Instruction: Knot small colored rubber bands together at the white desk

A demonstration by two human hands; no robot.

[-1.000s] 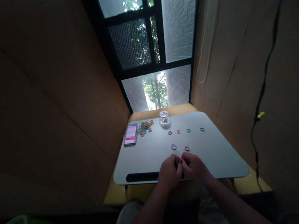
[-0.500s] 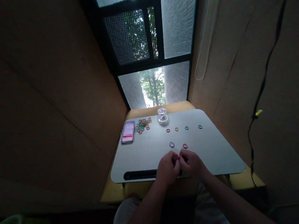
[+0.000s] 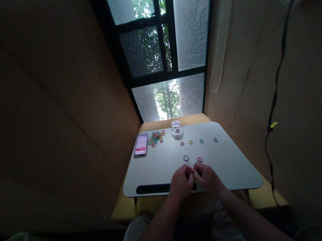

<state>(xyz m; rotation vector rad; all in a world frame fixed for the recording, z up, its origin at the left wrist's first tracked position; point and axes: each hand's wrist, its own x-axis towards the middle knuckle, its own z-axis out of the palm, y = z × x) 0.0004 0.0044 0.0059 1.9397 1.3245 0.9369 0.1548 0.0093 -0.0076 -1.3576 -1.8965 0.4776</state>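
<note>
My left hand (image 3: 182,181) and my right hand (image 3: 206,175) meet over the front of the white table (image 3: 159,168). Both are closed, pinching a small red band (image 3: 192,171) between the fingertips. Just beyond them lie a purple band (image 3: 186,158) and a pink-red band (image 3: 199,159). Farther back, a row holds a red band (image 3: 182,143), a yellow band (image 3: 191,142), a green band (image 3: 201,141) and a dark blue band (image 3: 215,140). A pile of colourful bands (image 3: 156,137) sits at the back left.
A clear round container (image 3: 177,131) stands at the table's back edge. The phone (image 3: 141,145) lies at the left edge. A black slot (image 3: 153,189) runs along the front. A black cable (image 3: 276,90) hangs on the right.
The camera view has shifted slightly, so the window and table appear a little lower. Both hands stay pinched together on the red band, with hardly any movement.
</note>
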